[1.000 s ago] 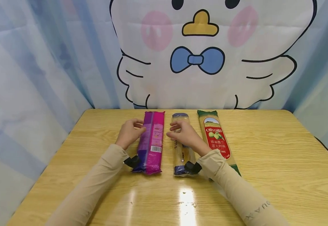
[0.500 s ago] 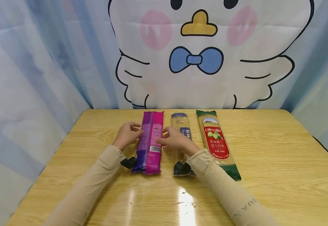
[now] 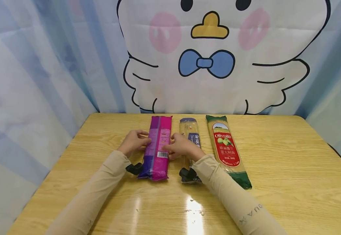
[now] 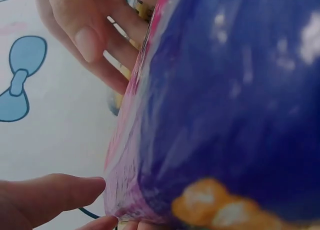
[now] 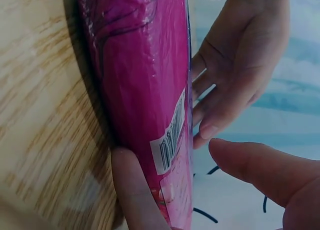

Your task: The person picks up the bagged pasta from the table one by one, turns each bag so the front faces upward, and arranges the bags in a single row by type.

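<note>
A long purple-and-pink packet (image 3: 158,148) lies printed side up with a barcode on it, its contents hidden by the wrapper. My left hand (image 3: 134,143) holds its left edge; in the left wrist view the thumb (image 4: 92,187) meets the wrapper and fingertips tuck in at the lower edge. On the opposite side is my right hand (image 3: 182,147). The right wrist view shows one finger (image 5: 127,172) against the packet's side near the table, while the thumb (image 5: 235,152) stands a little off its top face. Under my right wrist lies a clear spaghetti pack (image 3: 188,127) with blue ends.
An Olivoilà spaghetti pack (image 3: 226,147) with green ends and a red label lies slanted at the right. All three packs are on a wooden table (image 3: 282,182). Behind the table's far edge hangs a curtain (image 3: 205,88) printed with a cartoon bird.
My right hand has moved left from over the blue-ended spaghetti pack to the pink packet's right edge. My left hand has come down slightly along the left edge, its thumb onto the packet.
</note>
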`<state>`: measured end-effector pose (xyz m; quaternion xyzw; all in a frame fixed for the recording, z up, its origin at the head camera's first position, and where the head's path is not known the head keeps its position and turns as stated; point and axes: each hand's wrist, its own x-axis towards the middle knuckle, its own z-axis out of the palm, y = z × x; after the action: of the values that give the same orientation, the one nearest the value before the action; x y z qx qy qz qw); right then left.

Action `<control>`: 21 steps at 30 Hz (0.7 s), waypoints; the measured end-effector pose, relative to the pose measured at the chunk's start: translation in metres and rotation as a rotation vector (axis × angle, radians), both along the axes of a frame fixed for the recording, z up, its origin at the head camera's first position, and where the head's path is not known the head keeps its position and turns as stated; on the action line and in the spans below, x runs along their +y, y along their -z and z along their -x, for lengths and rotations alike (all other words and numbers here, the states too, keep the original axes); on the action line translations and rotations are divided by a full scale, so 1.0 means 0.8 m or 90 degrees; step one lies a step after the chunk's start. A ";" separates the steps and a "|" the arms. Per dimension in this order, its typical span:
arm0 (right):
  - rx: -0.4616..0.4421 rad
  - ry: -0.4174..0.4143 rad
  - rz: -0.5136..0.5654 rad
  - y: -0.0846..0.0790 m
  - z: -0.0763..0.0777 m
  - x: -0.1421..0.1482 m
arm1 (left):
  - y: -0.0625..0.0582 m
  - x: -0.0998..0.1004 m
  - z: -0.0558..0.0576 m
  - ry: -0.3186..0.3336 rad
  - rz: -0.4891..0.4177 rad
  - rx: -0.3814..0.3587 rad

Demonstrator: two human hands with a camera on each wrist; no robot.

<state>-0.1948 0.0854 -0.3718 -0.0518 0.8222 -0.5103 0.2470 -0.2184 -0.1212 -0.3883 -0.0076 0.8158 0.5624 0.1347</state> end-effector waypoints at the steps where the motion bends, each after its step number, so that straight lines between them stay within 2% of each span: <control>1: -0.005 -0.001 0.000 0.000 0.001 0.000 | 0.000 0.000 0.000 0.002 0.000 0.002; 7: -0.045 -0.026 0.030 0.006 0.005 -0.002 | 0.002 -0.004 0.000 -0.001 0.001 -0.005; 10: -0.061 -0.023 0.058 0.010 0.005 -0.001 | 0.004 -0.007 0.001 -0.001 -0.009 -0.011; 14: -0.050 -0.015 0.080 0.011 0.001 0.003 | 0.006 -0.005 0.002 -0.005 -0.013 -0.007; 21: -0.052 -0.007 0.119 0.009 0.003 0.006 | 0.001 -0.003 -0.005 -0.024 -0.049 0.004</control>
<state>-0.1973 0.0900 -0.3788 -0.0586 0.7600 -0.5850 0.2771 -0.2141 -0.1237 -0.3894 -0.0161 0.7935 0.5960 0.1215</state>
